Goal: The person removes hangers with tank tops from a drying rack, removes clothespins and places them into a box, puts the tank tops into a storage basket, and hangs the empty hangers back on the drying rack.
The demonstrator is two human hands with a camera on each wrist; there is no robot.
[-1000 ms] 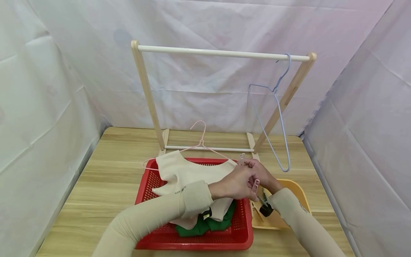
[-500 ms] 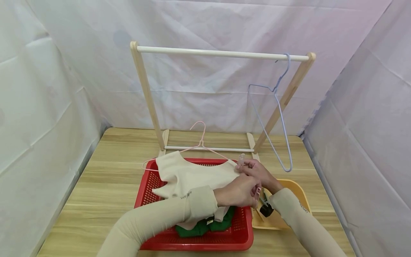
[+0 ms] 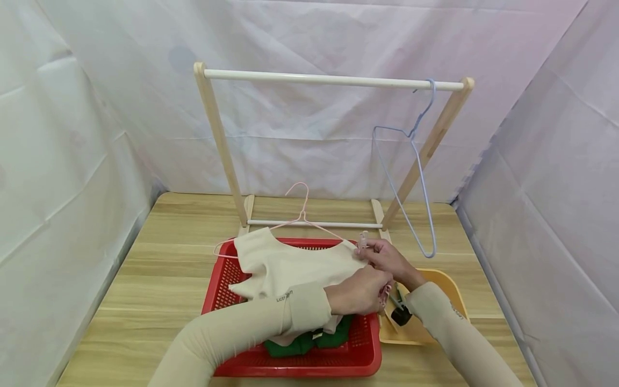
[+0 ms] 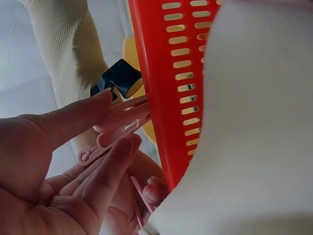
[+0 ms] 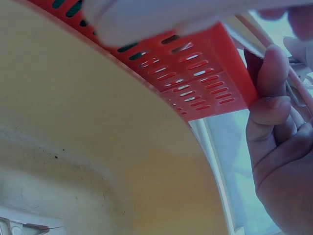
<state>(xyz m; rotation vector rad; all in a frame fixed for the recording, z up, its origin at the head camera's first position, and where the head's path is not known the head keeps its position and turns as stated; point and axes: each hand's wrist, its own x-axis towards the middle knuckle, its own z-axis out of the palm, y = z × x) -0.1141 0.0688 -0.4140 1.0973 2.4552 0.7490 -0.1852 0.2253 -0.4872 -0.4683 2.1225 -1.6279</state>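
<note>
My left hand (image 3: 362,291) pinches a pink clothespin (image 4: 120,128) between thumb and finger, below my right hand (image 3: 389,260). The right hand's fingers grip the right end of a pink hanger (image 3: 316,224) at the shoulder of a cream sleeveless top (image 3: 295,260). A pale pink clothespin (image 3: 364,240) stands up at those right fingertips. The top lies over a red perforated basket (image 3: 367,360), its lower part hidden behind the left sleeve. In the right wrist view, the right fingers (image 5: 269,112) are curled beside the basket's corner.
Green cloth (image 3: 290,346) lies in the basket. A yellow tray (image 3: 447,279) stands to its right, with a black-ended clip (image 3: 400,314) in it. Behind is a wooden rack (image 3: 213,113) with a white rail (image 3: 309,79), where a blue hanger (image 3: 427,215) hangs at the right.
My left hand has moved slightly down and away from the right hand's fingertips, with the pink clothespin still pinched. The right hand stays almost where it was.
</note>
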